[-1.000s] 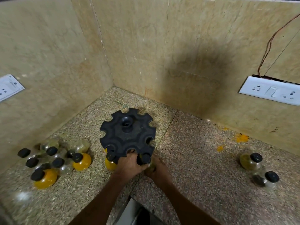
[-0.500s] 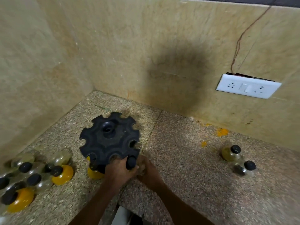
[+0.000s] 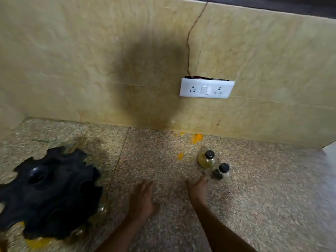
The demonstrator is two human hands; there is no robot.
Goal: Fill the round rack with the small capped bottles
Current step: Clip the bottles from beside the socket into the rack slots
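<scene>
The black round rack with notched slots stands at the lower left, blurred, with a yellow-filled bottle showing under its near edge. Two small black-capped bottles stand on the counter at the right: one with yellowish content and one with dark content. My right hand stretches toward them, fingers apart, fingertips just left of the dark bottle and holding nothing. My left hand hovers open over the speckled counter, between the rack and the bottles.
A tiled wall runs along the back with a white socket plate and a thin wire rising from it. Yellow stains mark the speckled stone counter near the wall. A tile seam runs down the counter beside the rack.
The view swung right. Both hands left the rack's near edge and moved right across the counter; the right hand now reaches the two bottles. The bottle cluster at the left is out of view.
</scene>
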